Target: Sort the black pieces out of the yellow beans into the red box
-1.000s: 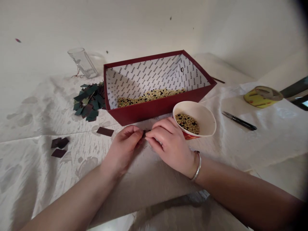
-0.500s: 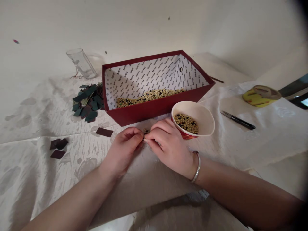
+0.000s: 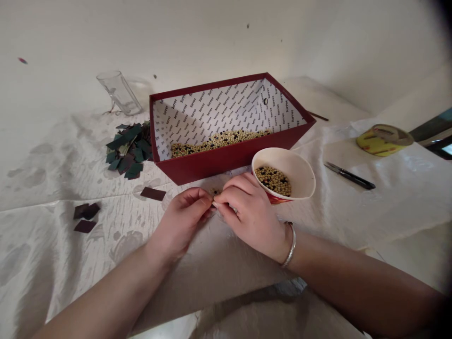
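Observation:
My left hand (image 3: 185, 214) and my right hand (image 3: 245, 212) meet fingertip to fingertip in front of the dark red box. Both are closed in a pinch, and what lies between the fingertips is too small and too covered to name. A few small beads (image 3: 214, 191) show just beyond the fingertips. Beside my right hand stands a white-lined paper bowl (image 3: 300, 176) with yellow and black beads (image 3: 273, 181) in it. The dark red box (image 3: 212, 165), lined with printed white paper, holds more such beads (image 3: 226, 140).
Dark green pieces (image 3: 129, 148) lie heaped left of the box, with a tilted drinking glass (image 3: 122, 94) behind them. Loose dark pieces (image 3: 153, 193) lie nearer. To the right are a black-handled pair of snips or tweezers (image 3: 349, 176) and a yellow tape roll (image 3: 379, 143).
My joined fingertips have shifted very slightly to the right. Both hands keep the same pinch, and the objects around them stay in place.

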A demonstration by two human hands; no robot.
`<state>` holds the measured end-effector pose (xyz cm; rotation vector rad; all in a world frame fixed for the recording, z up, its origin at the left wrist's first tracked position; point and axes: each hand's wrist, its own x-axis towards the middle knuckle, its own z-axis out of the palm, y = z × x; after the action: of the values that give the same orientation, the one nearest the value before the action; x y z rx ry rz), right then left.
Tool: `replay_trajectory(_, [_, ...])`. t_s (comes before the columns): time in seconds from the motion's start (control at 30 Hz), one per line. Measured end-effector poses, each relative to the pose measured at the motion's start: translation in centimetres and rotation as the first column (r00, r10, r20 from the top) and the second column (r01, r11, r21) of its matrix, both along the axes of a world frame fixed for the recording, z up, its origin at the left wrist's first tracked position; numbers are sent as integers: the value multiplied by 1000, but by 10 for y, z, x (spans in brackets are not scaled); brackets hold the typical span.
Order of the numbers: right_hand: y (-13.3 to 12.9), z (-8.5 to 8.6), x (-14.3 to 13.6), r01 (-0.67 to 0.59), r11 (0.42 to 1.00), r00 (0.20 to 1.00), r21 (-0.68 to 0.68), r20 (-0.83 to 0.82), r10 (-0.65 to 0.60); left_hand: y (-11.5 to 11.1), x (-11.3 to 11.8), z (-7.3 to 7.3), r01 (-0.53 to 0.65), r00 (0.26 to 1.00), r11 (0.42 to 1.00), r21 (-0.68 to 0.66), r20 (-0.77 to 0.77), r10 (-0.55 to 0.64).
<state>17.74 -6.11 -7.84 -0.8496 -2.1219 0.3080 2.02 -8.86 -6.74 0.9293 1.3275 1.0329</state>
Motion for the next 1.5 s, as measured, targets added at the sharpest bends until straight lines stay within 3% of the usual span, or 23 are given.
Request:
replay_trajectory(0.27, [-2,1,1,0,1000,1000,7,-2,0,0,-2,1,-79,997,994,78,-10,80])
replay_trajectory(0.47, [-1,0,2,28,1000,1000,-1,-14,-28,-1,0,0,-4,1000,1000,16,10,4])
replay_trajectory(0.67, [-1,0,1,-4,1000,1000,15,4,4,1,0,0,-75,997,996,48,35,73])
replay_trajectory(0.87, [0,1,1,30,1000,999,-1,-14,-30,0,0,-1,-13,1000,1000,12,29,12])
replay_trajectory(1.13, [-1,0,0,-15,1000,999,13,40,15,2,-2,-1,-53,998,998,47,46,51])
replay_trajectory(1.27, [-1,0,3,12,999,999,40,-32,-10,1,-2,-2,-2,999,1000,18,40,1])
replay_trajectory(1.4, [-8,12,14,-21,981,989,192,-138,48,4,-4,-5,-133,988,989,59,92,127])
replay_trajectory(1.5, [-8,23,25,134,944,972,300,-225,-67,8,-7,-8,-276,955,959,67,131,266])
